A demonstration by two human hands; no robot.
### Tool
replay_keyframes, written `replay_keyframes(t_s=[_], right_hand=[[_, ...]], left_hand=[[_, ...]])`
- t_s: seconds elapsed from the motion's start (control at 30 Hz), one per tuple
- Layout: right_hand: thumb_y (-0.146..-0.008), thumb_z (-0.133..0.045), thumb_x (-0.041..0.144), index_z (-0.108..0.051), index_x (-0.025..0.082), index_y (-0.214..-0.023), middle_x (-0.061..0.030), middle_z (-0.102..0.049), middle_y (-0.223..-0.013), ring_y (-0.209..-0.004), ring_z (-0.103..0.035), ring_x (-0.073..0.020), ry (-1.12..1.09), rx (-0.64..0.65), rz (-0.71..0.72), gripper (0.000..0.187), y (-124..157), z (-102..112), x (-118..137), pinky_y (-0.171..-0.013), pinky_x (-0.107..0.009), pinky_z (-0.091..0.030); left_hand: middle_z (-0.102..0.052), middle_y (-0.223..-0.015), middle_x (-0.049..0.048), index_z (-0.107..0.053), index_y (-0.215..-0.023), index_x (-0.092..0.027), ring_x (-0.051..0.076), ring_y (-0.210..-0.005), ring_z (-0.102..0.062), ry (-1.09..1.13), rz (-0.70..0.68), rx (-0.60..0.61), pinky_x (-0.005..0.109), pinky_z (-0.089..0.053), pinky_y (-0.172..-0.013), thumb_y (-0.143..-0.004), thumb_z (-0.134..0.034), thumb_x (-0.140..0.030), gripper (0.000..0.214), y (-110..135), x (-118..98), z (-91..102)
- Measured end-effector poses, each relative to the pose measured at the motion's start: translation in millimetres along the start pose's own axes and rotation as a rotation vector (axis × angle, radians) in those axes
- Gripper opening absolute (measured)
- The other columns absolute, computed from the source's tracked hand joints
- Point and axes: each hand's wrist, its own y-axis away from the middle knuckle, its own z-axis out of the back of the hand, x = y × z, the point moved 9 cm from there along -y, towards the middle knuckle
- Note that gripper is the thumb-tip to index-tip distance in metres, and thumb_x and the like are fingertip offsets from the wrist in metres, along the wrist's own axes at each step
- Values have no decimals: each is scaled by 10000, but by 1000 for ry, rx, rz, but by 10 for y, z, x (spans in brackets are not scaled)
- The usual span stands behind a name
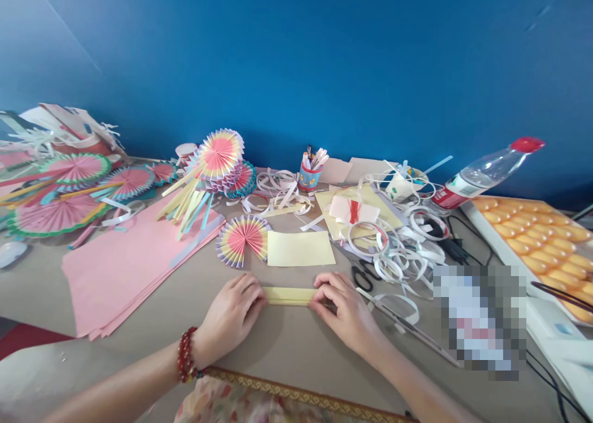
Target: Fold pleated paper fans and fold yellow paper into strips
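Observation:
A narrow strip of folded pale yellow paper (288,296) lies flat near the table's front. Its left end is pinched by my left hand (238,312), which wears a red bead bracelet (186,355) at the wrist. On the right end, the fingers of my right hand (340,309) close in the same way. Just beyond the strip rests a flat yellow paper rectangle (301,249). Beside it is a pleated paper rosette (243,241), pink in the middle with yellow and lilac edges and an open gap at its lower right.
Pink paper sheets (130,262) are stacked at left, with finished paper fans (220,154) behind. Scissors (364,276), curled white strips (401,256) and a tilted bottle (482,176) lie right. A pen cup (309,175) stands by the blue wall.

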Motion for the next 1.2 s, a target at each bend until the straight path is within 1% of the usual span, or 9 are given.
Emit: replay_keyframes(t_s=[0.17, 0.37, 0.6, 0.8, 1.03, 1.2], right_hand=[[-849, -627, 137, -549, 220, -756, -50, -598, -968, -908, -586, -210, 49, 2, -23, 146, 8, -5, -10, -795, -335, -492], [-844, -575, 110, -523, 222, -759, -55, -585, -966, -897, -579, -216, 112, 17, -61, 149, 16, -36, -2, -787, -342, -487], [-833, -585, 113, -499, 222, -744, -58, -585, -961, -901, -573, -223, 114, -5, -79, 165, 29, -18, -1, -788, -350, -480], [-854, -532, 96, -509, 224, -753, -61, -589, -1000, -941, -578, -224, 116, 13, -75, 166, 37, -19, 10, -824, -360, -487], [-830, -562, 86, -487, 222, -764, -61, -589, -996, -925, -569, -230, 84, -3, -93, 169, 43, -34, -40, -809, -370, -479], [-836, -564, 80, -490, 221, -773, -62, -592, -1023, -951, -572, -230, 82, 20, -89, 172, 48, -40, -47, -827, -374, -482]], left_hand=[[-579, -839, 47, -555, -823, -192, 203, -806, -567, -30, 50, 11, 346, -475, -740, -941, -472, -167, 147, -9, 39, -10], [-577, -846, 43, -535, -818, -196, 201, -799, -569, -30, 67, 21, 343, -473, -734, -921, -487, -164, 118, -10, 68, -30], [-578, -851, 38, -535, -818, -196, 198, -799, -570, -29, 82, 37, 341, -472, -734, -908, -504, -157, 103, -20, 103, -49], [-577, -833, 35, -533, -802, -198, 195, -780, -573, -36, 70, 23, 330, -470, -716, -900, -501, -153, 113, -23, 92, -30], [-577, -831, 34, -534, -805, -196, 195, -783, -575, -37, 76, 30, 329, -464, -718, -904, -505, -162, 109, -21, 107, -45], [-574, -835, 33, -529, -802, -195, 196, -790, -571, -38, 84, 43, 330, -457, -719, -901, -507, -152, 110, -25, 115, -56]])
